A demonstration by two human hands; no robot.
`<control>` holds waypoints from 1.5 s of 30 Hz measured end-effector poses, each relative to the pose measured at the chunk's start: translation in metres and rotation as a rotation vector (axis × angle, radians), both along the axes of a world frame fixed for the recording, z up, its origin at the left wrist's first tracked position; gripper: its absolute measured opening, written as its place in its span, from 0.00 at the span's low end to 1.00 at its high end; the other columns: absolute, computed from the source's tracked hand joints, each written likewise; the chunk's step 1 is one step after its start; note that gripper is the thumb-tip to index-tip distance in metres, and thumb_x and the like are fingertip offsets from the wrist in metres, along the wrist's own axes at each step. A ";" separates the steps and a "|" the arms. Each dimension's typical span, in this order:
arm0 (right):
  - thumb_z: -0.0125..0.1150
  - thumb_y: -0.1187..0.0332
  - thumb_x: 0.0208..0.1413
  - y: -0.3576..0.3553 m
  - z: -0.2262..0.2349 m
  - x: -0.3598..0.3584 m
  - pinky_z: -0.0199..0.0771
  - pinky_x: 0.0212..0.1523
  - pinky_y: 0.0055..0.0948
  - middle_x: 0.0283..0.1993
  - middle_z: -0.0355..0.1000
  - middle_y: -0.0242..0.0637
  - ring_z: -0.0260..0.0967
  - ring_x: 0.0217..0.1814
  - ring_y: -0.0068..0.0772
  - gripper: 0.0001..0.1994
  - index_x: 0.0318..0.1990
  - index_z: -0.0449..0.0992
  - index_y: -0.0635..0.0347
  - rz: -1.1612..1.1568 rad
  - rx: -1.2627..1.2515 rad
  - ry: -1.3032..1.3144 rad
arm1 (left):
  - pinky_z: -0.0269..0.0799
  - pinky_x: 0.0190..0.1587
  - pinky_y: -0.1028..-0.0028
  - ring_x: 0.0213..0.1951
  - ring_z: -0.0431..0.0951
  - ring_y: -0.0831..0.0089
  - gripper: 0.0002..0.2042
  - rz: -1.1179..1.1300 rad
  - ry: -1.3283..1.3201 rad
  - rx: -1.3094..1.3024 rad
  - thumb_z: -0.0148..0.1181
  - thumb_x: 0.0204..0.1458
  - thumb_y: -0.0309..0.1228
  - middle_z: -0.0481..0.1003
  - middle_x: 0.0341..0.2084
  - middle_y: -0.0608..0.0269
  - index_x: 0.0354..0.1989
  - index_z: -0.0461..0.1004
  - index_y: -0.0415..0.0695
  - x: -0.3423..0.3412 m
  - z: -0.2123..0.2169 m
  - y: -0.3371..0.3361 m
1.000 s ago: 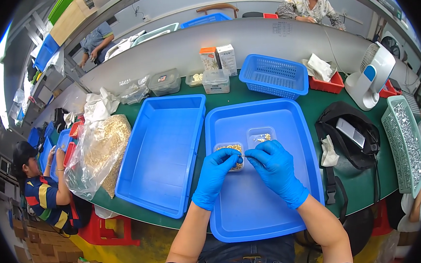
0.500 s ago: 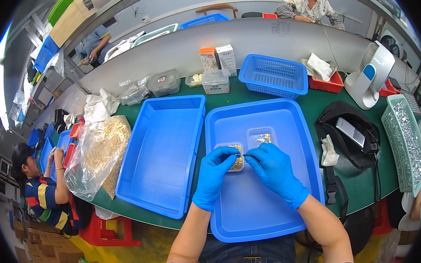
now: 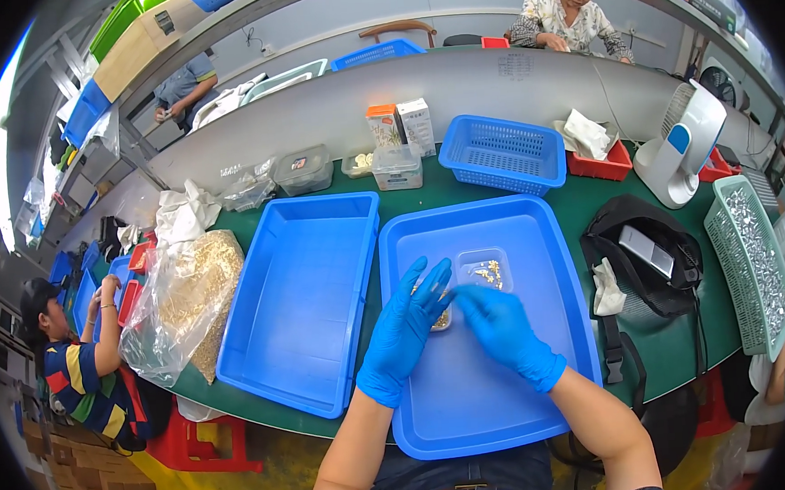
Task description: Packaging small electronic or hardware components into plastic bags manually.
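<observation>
Both my hands wear blue gloves and work inside the right blue tray (image 3: 537,235). My left hand (image 3: 405,328) has its fingers spread over a small clear container (image 3: 440,318) of gold-coloured small parts, mostly hidden beneath it. My right hand (image 3: 502,331) meets that container from the right, fingertips curled at its edge. A second small clear container (image 3: 484,270) with a few gold parts lies just beyond my fingers, untouched.
An empty blue tray (image 3: 301,297) lies to the left, beside a clear bag of tan parts (image 3: 187,300). Behind are a blue basket (image 3: 503,153), lidded clear boxes (image 3: 396,166), cartons and a red tray. A black bag (image 3: 644,259), a fan and a green basket are right. Other people sit around.
My hands have slid toward me from the two containers, and both have come together on the left container. The right container now lies uncovered.
</observation>
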State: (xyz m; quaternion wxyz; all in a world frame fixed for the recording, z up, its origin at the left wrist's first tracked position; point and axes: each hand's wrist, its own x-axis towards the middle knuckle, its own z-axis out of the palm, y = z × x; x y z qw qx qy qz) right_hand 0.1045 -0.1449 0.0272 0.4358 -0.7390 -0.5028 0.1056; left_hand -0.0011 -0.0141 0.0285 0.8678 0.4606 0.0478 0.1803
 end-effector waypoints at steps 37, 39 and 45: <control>0.50 0.61 0.56 -0.013 0.005 0.026 0.72 0.29 0.41 0.26 0.73 0.45 0.72 0.26 0.47 0.11 0.35 0.76 0.57 -0.246 -0.339 -0.309 | 0.49 0.62 0.64 0.59 0.61 0.63 0.22 0.065 0.362 0.447 0.53 0.54 0.40 0.64 0.55 0.54 0.56 0.64 0.46 0.001 -0.016 0.000; 0.50 0.61 0.56 -0.013 0.007 0.025 0.72 0.29 0.41 0.26 0.73 0.45 0.72 0.26 0.47 0.11 0.35 0.76 0.57 -0.255 -0.323 -0.298 | 0.52 0.61 0.64 0.57 0.64 0.63 0.19 0.173 0.475 0.722 0.56 0.52 0.37 0.68 0.52 0.56 0.52 0.70 0.46 0.000 -0.019 0.004; 0.50 0.60 0.56 -0.009 0.009 0.008 0.71 0.28 0.40 0.26 0.73 0.45 0.71 0.26 0.47 0.11 0.35 0.76 0.56 -0.065 -0.326 -0.290 | 0.55 0.49 0.61 0.41 0.69 0.65 0.10 0.386 0.592 1.699 0.63 0.43 0.33 0.72 0.34 0.61 0.35 0.77 0.48 0.000 -0.027 0.014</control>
